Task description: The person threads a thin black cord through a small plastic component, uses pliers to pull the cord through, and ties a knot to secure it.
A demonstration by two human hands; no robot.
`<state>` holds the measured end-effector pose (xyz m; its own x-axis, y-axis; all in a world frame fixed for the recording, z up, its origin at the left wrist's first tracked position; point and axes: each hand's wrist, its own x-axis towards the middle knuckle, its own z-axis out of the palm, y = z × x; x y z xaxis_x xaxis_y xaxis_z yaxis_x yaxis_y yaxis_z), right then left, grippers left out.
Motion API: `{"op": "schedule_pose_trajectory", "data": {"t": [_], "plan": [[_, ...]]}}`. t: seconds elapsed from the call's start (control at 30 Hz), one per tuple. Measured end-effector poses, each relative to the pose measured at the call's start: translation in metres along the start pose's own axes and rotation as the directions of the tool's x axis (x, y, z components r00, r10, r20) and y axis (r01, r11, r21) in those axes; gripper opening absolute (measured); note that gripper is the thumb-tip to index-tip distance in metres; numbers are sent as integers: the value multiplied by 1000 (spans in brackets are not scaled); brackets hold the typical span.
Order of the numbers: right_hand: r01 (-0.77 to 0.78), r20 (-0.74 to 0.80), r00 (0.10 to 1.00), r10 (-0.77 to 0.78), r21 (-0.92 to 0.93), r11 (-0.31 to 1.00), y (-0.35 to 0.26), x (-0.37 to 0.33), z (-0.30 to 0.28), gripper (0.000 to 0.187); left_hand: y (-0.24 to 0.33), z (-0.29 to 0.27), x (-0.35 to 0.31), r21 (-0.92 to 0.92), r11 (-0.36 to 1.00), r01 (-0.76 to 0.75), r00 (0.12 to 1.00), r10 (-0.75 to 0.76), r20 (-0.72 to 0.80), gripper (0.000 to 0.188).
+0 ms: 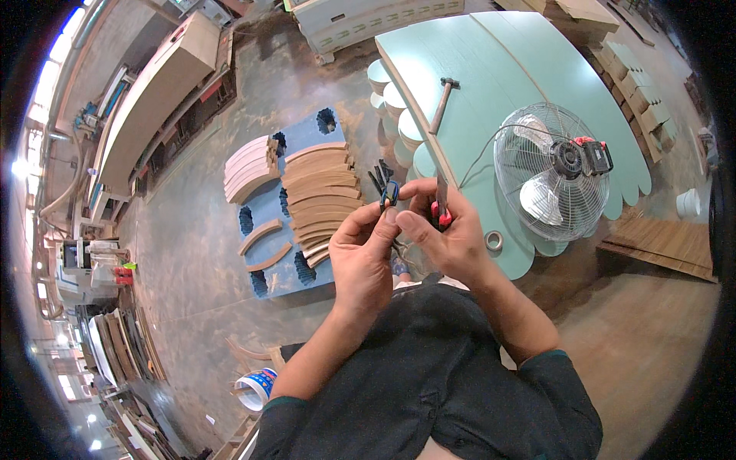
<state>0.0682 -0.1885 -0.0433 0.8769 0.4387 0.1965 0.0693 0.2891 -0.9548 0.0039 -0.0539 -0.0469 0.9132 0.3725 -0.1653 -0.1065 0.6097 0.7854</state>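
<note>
In front of my chest, both hands are close together with the thumbs nearly meeting. My left hand [359, 257] pinches a bundle of dark cord-like strands with a blue loop [389, 195]; its exact kind is hard to make out. The fingertips of my right hand [454, 241] also come up to this bundle. Tucked in the right palm is a knife-like tool [441, 213] with a red handle and a dark narrow blade pointing away from me. My fingers hide part of the handle.
A pale green panel table [529, 69] on the right bears a hammer [443, 103], a caged fan [552, 172] and a tape roll [494, 241]. Curved wooden pieces [318, 195] lie on a blue pallet [272, 285] at the left. A white bucket [249, 395] stands lower left.
</note>
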Motion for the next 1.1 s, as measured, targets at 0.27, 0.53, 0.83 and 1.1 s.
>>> {"op": "schedule_pose_trajectory", "data": {"t": [0.27, 0.53, 0.83, 1.1], "plan": [[-87, -17, 996, 88, 41, 995, -5, 10, -5, 19, 0, -2, 2, 123, 988, -89, 995, 83, 53, 18], [-98, -9, 995, 98, 0, 995, -2, 18, -1, 16, 6, 2, 4, 108, 994, -15, 1000, 16, -7, 19], [-12, 38, 999, 24, -284, 959, -2, 26, -4, 21, 10, -2, 7, -29, 997, 74, 997, -74, -28, 17], [118, 59, 993, -107, -251, 961, 5, 29, 0, 16, 18, -8, 12, -79, 989, 121, 993, -120, 18, 15]]}}
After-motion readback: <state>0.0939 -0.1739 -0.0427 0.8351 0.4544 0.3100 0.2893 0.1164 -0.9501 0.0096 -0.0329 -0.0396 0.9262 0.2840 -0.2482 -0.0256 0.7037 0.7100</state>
